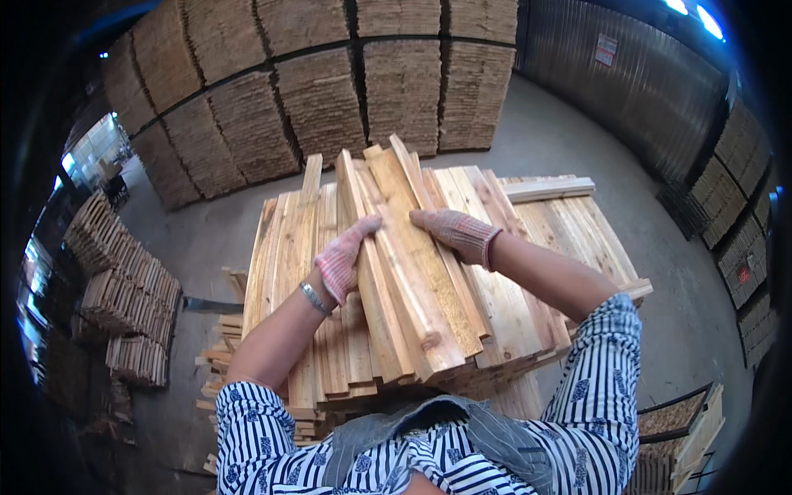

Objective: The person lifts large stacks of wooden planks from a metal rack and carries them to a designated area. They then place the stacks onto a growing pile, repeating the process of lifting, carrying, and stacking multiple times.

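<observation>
From where I stand, the person's left hand [346, 257], in a pink-and-white knitted glove, and right hand [462, 233], gloved in pinkish-grey knit, clasp a loose bundle of long, pale wooden boards [410, 280] from opposite sides. Both thumbs lie toward the top; how far the fingers reach underneath I can't tell. The bundle sits slightly askew on top of a broad stack of light-coloured planks [528, 318], right in front of the person's blue-and-white striped shirt [606, 346]. A short squared timber [549, 190] lies across the stack's far right part. Beyond rises a tall wall of brown bundled lumber [322, 99], with a grey corrugated metal partition [619, 78] to its right.
</observation>
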### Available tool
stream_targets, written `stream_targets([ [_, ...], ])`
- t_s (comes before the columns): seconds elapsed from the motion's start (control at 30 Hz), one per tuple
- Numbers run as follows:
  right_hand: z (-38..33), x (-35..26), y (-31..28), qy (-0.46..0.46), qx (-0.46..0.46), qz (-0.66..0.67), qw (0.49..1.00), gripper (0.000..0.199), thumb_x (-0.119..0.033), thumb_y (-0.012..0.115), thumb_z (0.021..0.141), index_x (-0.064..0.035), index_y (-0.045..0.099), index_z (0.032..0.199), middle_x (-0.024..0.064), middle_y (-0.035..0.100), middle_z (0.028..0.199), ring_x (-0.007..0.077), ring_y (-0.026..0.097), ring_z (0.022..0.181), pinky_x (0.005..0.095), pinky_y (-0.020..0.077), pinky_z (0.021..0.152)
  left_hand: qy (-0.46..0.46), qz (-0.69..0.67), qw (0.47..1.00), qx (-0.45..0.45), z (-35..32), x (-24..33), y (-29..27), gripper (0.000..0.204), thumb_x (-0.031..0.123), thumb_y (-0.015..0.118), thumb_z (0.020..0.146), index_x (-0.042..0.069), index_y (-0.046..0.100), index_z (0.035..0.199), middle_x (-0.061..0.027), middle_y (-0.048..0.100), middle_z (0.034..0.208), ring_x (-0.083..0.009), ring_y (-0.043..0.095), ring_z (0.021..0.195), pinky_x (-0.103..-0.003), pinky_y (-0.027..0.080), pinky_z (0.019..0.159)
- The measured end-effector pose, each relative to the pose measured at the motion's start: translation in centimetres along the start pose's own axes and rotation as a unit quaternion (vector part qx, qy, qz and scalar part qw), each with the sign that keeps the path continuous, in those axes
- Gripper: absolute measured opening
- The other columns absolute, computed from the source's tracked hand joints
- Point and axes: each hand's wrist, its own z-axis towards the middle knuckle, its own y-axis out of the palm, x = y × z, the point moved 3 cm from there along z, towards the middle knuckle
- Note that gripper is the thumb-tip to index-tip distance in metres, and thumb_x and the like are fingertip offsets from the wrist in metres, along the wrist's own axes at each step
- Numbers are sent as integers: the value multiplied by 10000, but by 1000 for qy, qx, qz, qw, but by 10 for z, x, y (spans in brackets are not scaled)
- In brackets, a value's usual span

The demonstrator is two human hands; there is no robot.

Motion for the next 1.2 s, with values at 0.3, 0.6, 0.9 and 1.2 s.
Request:
stream_targets([
  [0.3,-21,-45,20,-8,-4,-351,936,659,-646,688,806,10,687,740,92,620,674,185,572,584,338,444,539,29,-47,997,-49,-10,-17,-23,687,419,666,877,-33,462,1353,-217,632,1194,-334,681,1033,-450,600,897],
  [0.6,-20,-55,31,73,57,-255,963,587,-421,809,723,66,655,1013,145,670,797,216,650,695,329,514,585,10,-46,999,-24,1,-31,-39,733,495,718,845,19,482,1351,-180,631,1198,-309,659,1075,-430,573,943],
  [0.9,-39,-17,-39,-81,67,-29,994,714,-322,816,769,50,513,1298,99,675,973,104,635,795,244,539,659,15,-39,998,-51,-8,-29,-29,764,504,684,855,33,446,1407,-197,590,1292,-354,612,1157,-467,520,1015],
  [1.2,-124,-12,-179,63,327,-587,738,874,-271,774,765,-45,324,1480,270,587,1267,353,627,1130,430,525,934,-9,-49,998,-41,-25,-30,-14,886,567,705,805,60,399,1464,-210,532,1360,-369,555,1220,-486,482,1052],
])
